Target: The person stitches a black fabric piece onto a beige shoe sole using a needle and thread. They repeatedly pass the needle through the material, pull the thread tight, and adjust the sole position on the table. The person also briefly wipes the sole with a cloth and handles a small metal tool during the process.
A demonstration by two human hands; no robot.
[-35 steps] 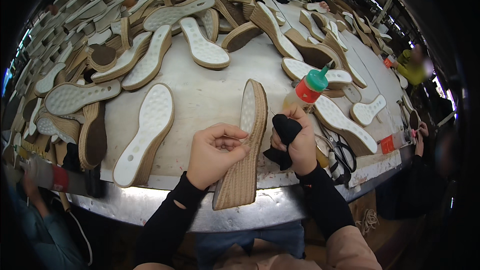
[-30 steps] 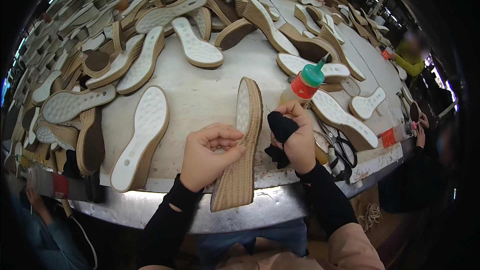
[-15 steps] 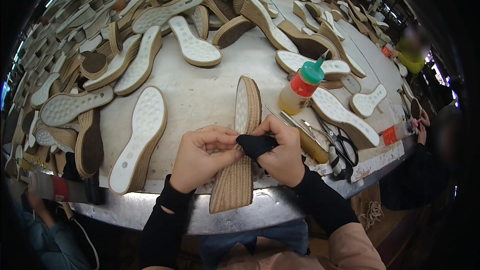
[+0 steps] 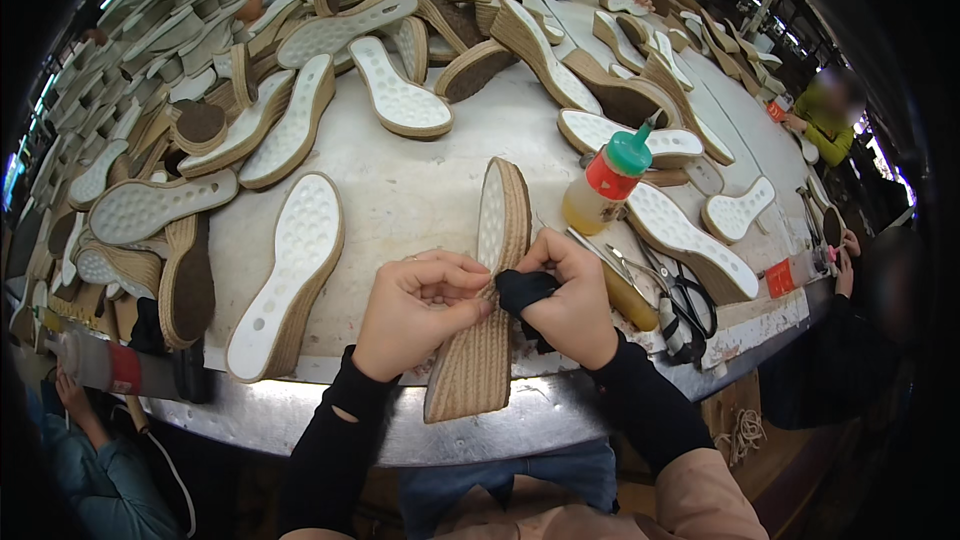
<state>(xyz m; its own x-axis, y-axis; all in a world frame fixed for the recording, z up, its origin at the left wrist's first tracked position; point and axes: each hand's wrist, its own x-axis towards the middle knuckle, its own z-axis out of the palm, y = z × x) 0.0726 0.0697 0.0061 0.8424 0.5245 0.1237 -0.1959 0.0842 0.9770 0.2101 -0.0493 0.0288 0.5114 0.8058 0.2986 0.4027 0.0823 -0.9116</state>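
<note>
A wedge shoe sole (image 4: 470,370) with braided, rope-covered sides and a white dimpled top stands on its side in front of me, its heel end over the table's metal edge. My left hand (image 4: 420,312) is closed, thumb and fingers pinching at the sole's braided side near its middle. A bunched black cloth (image 4: 524,290) is gripped in my right hand (image 4: 578,302), its fingertips close to the left ones and against the sole. What lies between the fingertips is too small to make out.
A green-capped squeeze bottle (image 4: 607,180) of yellowish liquid stands at the right, near black-handled scissors (image 4: 692,300) and a yellow-brown handled tool (image 4: 628,298). One loose wedge sole (image 4: 290,270) lies at the left. Many soles are heaped behind. Other people work around the table.
The whole view has shifted slightly. My hands remain at the middle of the sole, with the fingertips and black cloth moved only a little.
</note>
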